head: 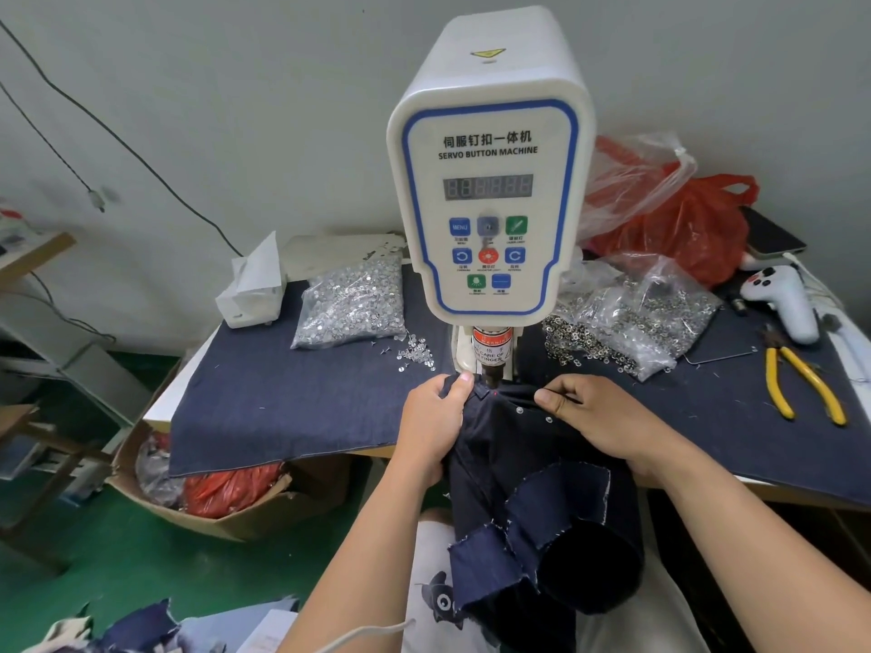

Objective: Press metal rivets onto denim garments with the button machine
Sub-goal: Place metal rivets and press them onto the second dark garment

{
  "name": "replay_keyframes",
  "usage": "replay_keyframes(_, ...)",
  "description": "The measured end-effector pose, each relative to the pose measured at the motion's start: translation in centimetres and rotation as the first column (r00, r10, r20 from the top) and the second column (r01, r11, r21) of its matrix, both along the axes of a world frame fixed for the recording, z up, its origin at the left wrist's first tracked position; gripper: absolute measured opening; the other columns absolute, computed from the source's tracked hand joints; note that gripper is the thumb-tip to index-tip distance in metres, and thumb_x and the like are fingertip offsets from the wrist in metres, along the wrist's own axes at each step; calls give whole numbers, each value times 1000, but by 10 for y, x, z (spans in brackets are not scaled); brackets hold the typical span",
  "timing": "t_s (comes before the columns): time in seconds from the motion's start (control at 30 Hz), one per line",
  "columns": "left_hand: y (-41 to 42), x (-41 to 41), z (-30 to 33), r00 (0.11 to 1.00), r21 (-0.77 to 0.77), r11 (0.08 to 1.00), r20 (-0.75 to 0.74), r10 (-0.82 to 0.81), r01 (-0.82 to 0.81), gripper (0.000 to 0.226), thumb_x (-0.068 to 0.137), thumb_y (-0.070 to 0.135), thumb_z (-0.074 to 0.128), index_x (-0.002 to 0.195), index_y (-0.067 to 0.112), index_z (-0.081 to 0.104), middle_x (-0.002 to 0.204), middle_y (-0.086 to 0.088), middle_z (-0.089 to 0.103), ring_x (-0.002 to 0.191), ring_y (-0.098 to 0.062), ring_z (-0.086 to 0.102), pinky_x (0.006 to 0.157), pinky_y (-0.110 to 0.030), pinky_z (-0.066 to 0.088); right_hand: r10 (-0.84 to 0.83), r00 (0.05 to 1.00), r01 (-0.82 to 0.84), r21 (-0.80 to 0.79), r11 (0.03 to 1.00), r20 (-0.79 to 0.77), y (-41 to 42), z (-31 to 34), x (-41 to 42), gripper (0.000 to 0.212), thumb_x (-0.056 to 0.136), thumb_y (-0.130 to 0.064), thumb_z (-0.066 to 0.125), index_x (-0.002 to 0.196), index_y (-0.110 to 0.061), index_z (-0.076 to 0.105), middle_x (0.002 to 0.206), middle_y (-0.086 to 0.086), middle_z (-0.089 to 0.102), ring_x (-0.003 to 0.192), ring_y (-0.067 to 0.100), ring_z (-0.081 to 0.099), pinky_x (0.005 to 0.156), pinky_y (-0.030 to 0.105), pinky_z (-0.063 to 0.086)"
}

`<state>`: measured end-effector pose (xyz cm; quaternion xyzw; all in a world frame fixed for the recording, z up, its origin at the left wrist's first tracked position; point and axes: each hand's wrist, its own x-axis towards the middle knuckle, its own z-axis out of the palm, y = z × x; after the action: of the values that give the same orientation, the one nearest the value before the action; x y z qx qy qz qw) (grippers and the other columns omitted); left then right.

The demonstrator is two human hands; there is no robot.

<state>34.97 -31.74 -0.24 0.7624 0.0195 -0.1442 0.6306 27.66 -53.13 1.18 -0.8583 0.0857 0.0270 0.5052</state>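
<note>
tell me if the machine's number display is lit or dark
Dark, apparently: the display on the button machine shows only faint grey segments, none glowing.

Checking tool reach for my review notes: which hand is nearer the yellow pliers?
Right. The right hand holds the denim garment beside the pliers; the left hand grips it farther away.
</note>
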Motion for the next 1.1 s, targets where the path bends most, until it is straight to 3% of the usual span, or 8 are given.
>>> replay_keyframes(0.27,0,-3,4,1000,4,1000,-13,-1,1,35,105,38,61,92,8,74,91,-7,78,76,-12,66,70,-30,52,-16,1000,16,17,1000,10,2,1,-1,23,99,-39,65,94,-18,74,92,-7,76,91,1,66,83,21,46)
replay_keyframes(0.37,0,-3,6,1000,-7,1000,-23,-5,5,36,106,38,60,95,5,73,95,-12,78,81,-17,68,74,-36,54,-19,1000,19,20,1000,13,3,0,-1,23,99,-39,66,93,-18,74,91,-7,76,86,0,65,81,21,46)
replay_keyframes(0.53,0,-3,7,999,3,1000,-30,-14,14,30,105,39,61,94,16,77,90,-1,81,94,-24,76,83,-43,61,-18,1000,17,32,999,7,2,-1,-1,22,98,-40,66,92,-20,73,88,-11,74,89,-1,65,81,21,44)
replay_keyframes(0.73,0,-5,10,1000,0,1000,-23,-17,17,31,106,39,60,86,20,75,83,4,80,74,-5,73,59,-20,51,-30,1000,30,43,999,4,2,-6,-1,21,98,-41,66,89,-23,73,81,-22,73,84,-9,61,79,21,42)
replay_keyframes(0.93,3,-5,10,999,-43,999,-42,-34,32,32,105,41,61,85,22,78,89,0,81,84,-15,76,72,-32,57,-13,1000,13,76,997,5,2,-6,-2,23,98,-42,66,90,-22,73,80,-24,72,77,-16,60,78,19,41)
replay_keyframes(1.1,12,-11,14,992,-129,988,-76,-96,86,34,104,42,62,81,25,79,92,-6,81,83,-14,76,66,-27,57,66,997,-60,184,981,-27,1,8,-9,23,94,-46,67,91,-24,74,76,-16,68,74,-2,57,75,20,43)
